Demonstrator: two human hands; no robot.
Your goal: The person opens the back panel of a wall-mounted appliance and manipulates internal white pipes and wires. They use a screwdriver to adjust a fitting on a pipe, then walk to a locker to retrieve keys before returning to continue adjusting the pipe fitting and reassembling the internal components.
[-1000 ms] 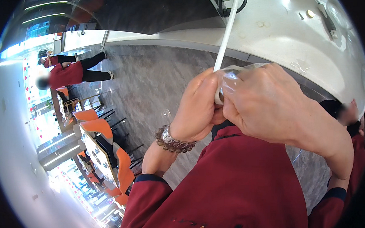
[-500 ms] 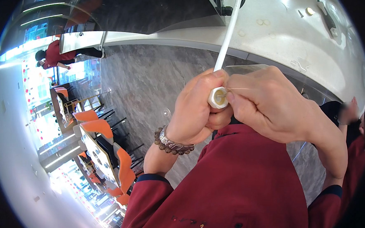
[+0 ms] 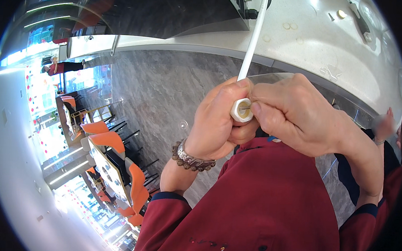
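Observation:
My left hand (image 3: 219, 122) is closed round the end of a white hose (image 3: 252, 44) and its white plastic hex nut (image 3: 242, 110). The nut's open end faces me and shows a yellowish inside. A thin wire-like piece (image 3: 244, 108) lies across that opening and reaches my right fingertips. My right hand (image 3: 297, 117) is pinched beside the nut, apparently on this thin piece; its held end is hidden. A clear film-like edge (image 3: 272, 75) shows behind my right knuckles. Beyond my hands, the hose runs up over the counter.
Ahead lies a white countertop (image 3: 300, 44) with a small round piece (image 3: 341, 14) and a dark-bladed tool (image 3: 361, 25). A black panel (image 3: 161, 14) rises at upper left. Another person's hand (image 3: 384, 127) is at far right. Orange chairs (image 3: 138, 186) and tables stand at left; a person (image 3: 61, 67) stands farther off.
My hands have shifted slightly, and the fine strand by my right fingers no longer shows. The distant person at left has turned and moved; the person at right has shifted.

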